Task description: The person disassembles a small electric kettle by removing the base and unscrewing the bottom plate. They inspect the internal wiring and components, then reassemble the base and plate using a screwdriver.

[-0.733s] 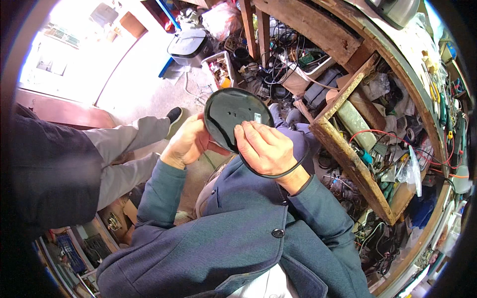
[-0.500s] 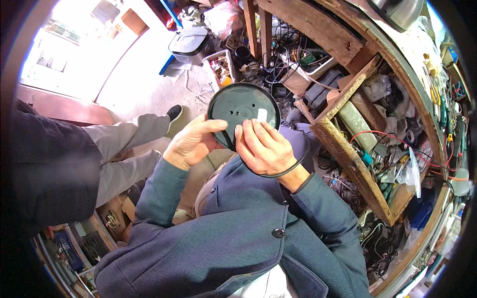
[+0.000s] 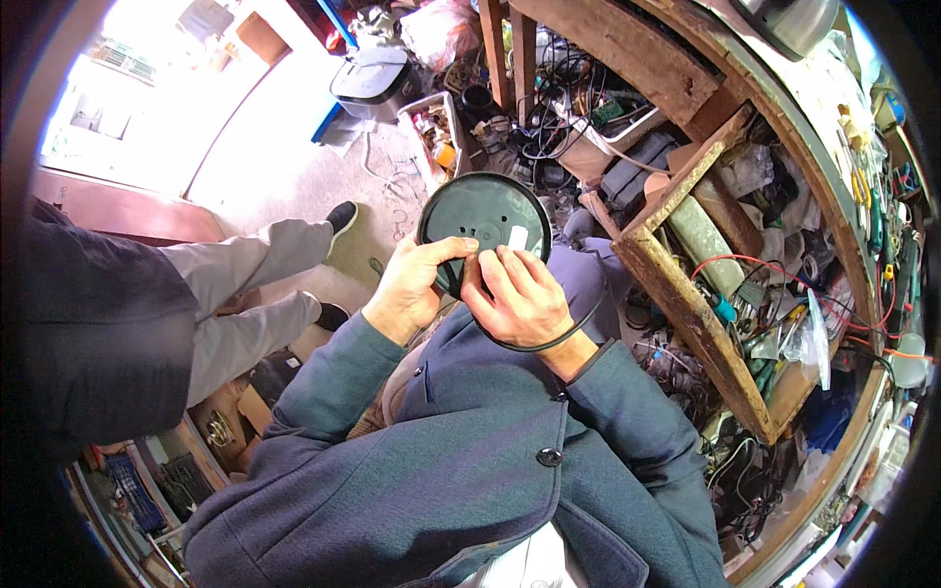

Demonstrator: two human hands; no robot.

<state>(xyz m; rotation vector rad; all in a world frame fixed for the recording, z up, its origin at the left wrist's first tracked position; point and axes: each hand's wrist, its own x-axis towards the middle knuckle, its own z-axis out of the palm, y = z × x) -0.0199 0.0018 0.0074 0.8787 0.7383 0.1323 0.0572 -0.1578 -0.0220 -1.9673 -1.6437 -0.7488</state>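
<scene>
In front of my lap I hold a round black appliance base [image 3: 480, 204], its flat face with small holes and a white label [image 3: 518, 236] turned up toward me. My left hand [image 3: 414, 282] is closed on its near left rim, with the thumb laid over the face. My right hand [image 3: 521, 299] is closed at the near edge, fingertips bunched on the face beside the label. A black cord [image 3: 580, 325] loops round past my right wrist. The fingers hide the near part of the base and what lies beneath them.
An open wooden drawer [image 3: 676, 318] crammed with tools and scraps stands to my right, below a cluttered bench with a metal kettle [image 3: 799, 27]. Ahead lie a lidded bin [image 3: 372, 78], a white box [image 3: 453, 116] of parts and tangled cables. Another person [image 3: 245, 265] stands at left.
My left hand has moved right, and its thumb now presses onto the face of the base. The base has shifted slightly toward me, with my right hand still on it.
</scene>
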